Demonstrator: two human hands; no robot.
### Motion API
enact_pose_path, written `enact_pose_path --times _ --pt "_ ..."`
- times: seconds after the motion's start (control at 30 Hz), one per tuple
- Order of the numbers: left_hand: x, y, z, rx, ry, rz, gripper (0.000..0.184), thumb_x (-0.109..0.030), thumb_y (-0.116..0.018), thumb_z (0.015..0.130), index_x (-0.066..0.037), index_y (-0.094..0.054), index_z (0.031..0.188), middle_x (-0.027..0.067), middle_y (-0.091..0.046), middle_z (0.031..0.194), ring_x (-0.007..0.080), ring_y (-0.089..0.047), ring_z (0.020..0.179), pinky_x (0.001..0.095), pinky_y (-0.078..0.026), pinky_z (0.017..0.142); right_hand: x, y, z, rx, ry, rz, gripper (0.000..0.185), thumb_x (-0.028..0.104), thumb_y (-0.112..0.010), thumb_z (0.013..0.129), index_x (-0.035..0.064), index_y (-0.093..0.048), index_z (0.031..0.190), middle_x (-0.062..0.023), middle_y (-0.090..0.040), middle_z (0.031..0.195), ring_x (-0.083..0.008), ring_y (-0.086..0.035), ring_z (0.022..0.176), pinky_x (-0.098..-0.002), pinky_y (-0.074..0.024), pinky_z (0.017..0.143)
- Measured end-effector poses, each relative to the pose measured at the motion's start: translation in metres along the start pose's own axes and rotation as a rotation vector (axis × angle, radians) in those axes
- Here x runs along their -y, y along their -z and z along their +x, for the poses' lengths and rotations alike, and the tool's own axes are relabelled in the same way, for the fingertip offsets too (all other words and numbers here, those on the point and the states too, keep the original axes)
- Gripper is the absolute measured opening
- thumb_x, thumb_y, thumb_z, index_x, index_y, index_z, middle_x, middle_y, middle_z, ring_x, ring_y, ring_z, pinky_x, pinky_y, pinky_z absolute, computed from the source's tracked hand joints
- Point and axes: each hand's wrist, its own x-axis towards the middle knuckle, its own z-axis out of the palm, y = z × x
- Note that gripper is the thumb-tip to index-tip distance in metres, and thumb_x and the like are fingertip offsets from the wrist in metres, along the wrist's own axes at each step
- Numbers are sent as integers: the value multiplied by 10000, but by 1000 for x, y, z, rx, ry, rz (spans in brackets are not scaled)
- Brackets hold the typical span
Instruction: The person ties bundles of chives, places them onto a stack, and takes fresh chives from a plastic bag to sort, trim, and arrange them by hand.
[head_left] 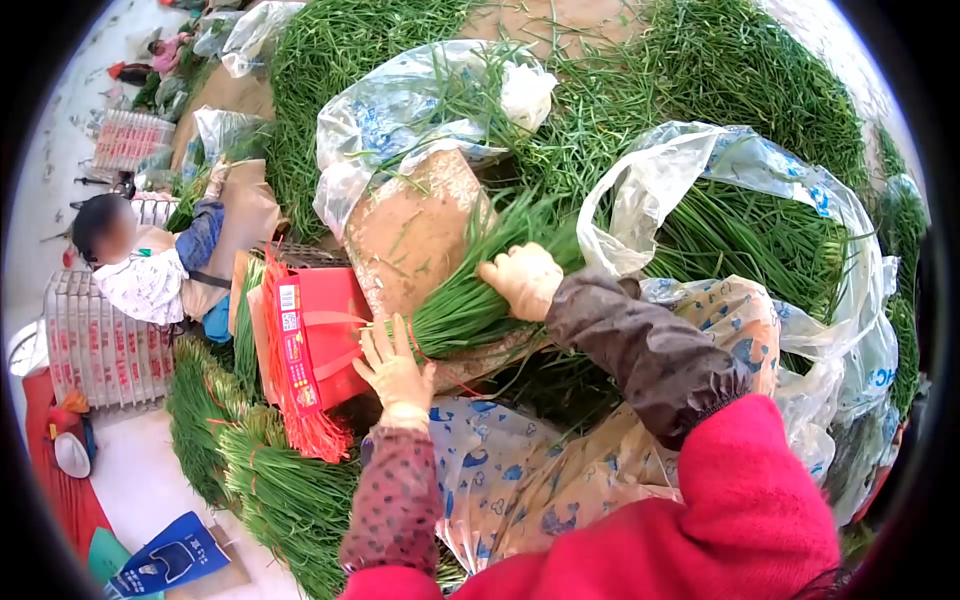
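A bunch of long green chives [450,315] lies slanted over a brown board [405,235], cut ends toward the lower left. My right hand [525,282], in a pale glove, is closed around the leafy upper part. At the cut ends, my left hand [397,378], gloved too, has its fingers stretched and spread, touching or very close to the stems. Just left of it stands a red box [345,290] with a bundle of red ties [312,432] hanging over its side. A thin red tie shows near the bunch's lower end; whether it goes round is unclear.
Tied bunches of chives [275,475] are stacked at lower left. Loose chives [720,80] cover the far side. An open plastic bag [860,250] holding chives stands at right, another bag [360,110] lies beyond the board. A person [140,260] sits at left near crates [105,345].
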Motion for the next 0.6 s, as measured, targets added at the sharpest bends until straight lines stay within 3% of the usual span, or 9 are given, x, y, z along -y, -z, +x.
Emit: enact_pose_path --times 0.07,0.13,0.2,0.27,0.3,0.33,0.4,0.57,0.6 --pt "2 -13 -19 -268 -106 -526 931 -218 -820 695 -99 -288 1450 139 -428 1376 331 -408 1276 487 -345 1055 11 -17 -10 -55 -30 -16 386 133 -638 783 102 -562 1159 -99 -658 1046 -264 -617 1027 -384 -495 835" --pt "-22 -46 -36 -46 180 -1508 667 -235 -719 853 -58 -357 1384 98 -510 1240 259 -581 1064 383 -512 856 26 -29 -17 -253 -174 34 313 117 -582 836 93 -564 1147 -97 -665 1038 -271 -631 996 -377 -503 837" --pt "-38 -34 -37 452 491 -1895 710 -419 -643 893 -48 -328 1411 141 -492 1301 311 -531 1148 423 -459 954 45 -16 -33 -140 -213 103 254 117 -524 882 67 -565 1127 -107 -673 1016 -292 -643 940 -396 -520 811" --pt "-49 -64 -33 635 711 -2494 781 -580 -539 895 -32 -338 1414 164 -455 1378 327 -462 1238 438 -382 1039 68 -19 -54 -87 -197 69 299 122 -522 885 29 -538 1168 -130 -675 975 -295 -649 915 -393 -534 770" --pt "-59 -45 -30 527 560 -2633 792 -627 -482 895 -7 -394 1380 122 -493 1372 303 -458 1239 449 -325 1088 82 -23 -68 -61 -181 47 338 123 -526 882 10 -514 1200 -136 -675 956 -288 -651 903 -384 -540 738" --pt "-54 -80 -26 604 714 -2819 663 -549 -548 903 -27 -486 1306 128 -547 1300 279 -518 1168 450 -390 1038 95 -28 -81 -33 -164 25 379 124 -530 878 -9 -489 1231 -142 -675 938 -282 -653 892 -374 -547 707" --pt "-66 -77 -32 303 865 -2461 513 -435 -620 900 -39 -550 1218 111 -611 1189 278 -583 1056 438 -461 959 113 -36 -105 72 -67 -75 561 86 -539 858 -30 -365 1379 -147 -642 995 -288 -636 938 -359 -554 677" --pt "-53 -102 -64 190 807 -2608 353 -222 -645 886 -50 -570 1184 95 -638 1116 266 -611 995 418 -494 902 115 -40 -159 187 -1 124 775 66 -584 778 2 -223 1460 -247 -418 1312 -352 -640 916 -399 -552 694" --pt "-51 -85 -68 258 805 -2639 355 -196 -638 884 -40 -560 1194 101 -635 1120 269 -617 999 427 -503 908 111 -15 -174 304 48 177 786 109 -591 769 -26 -218 1447 -288 -501 1228 -361 -641 927 -410 -541 723"
